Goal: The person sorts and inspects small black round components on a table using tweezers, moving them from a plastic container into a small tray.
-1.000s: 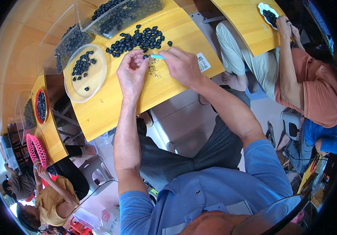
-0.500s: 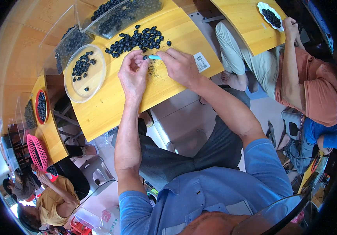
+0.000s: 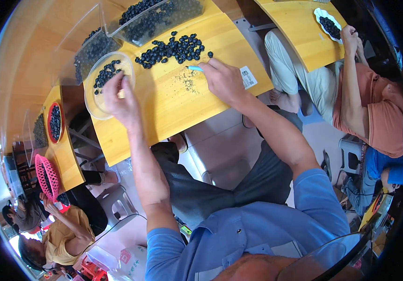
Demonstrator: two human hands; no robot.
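My left hand hovers over the round clear plastic tray, thumb and fingers apart, with nothing visible between them. The hand hides part of the dark round berry-like pieces lying in that tray. My right hand is closed around a slim tool with a light blue handle, its tip pointing left above the wooden table. Just beyond the tool spreads a loose pile of the same dark pieces. Small brown crumbs are scattered below the tip.
Two clear bins of dark pieces stand at the far side, one behind the pile. A white label lies by my right hand. At right, a person sits by a white dish; at left are a red-rimmed bowl and a pink basket.
My left hand has moved left from the tool tip to over the round tray, and the dark piece it held no longer shows. My right hand keeps the tool, shifted slightly right in view.
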